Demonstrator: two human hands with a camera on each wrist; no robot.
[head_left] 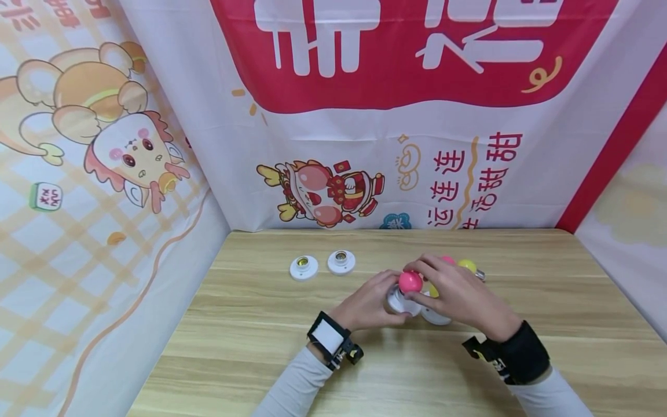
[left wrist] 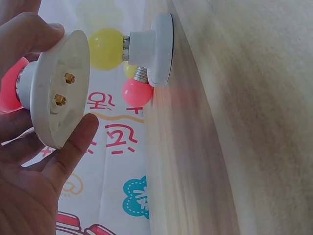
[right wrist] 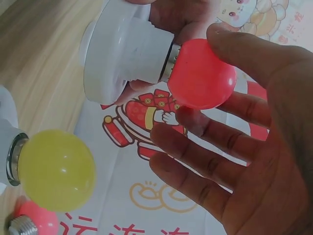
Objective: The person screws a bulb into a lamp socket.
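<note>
My left hand grips a white round lamp holder by its rim, raised above the table and tilted. Its hollow underside with two brass terminals faces the left wrist camera. A pink bulb has its metal base in that holder's socket, a band of metal still showing. My right hand pinches the pink bulb between thumb and fingertips, the other fingers spread below. Beside it on the table stands a second white holder with a yellow bulb in it.
Two white lamp holders without bulbs sit toward the back left of the wooden table. Behind my right hand lie a loose pink bulb and a loose yellow bulb. A printed cloth hangs along the back edge.
</note>
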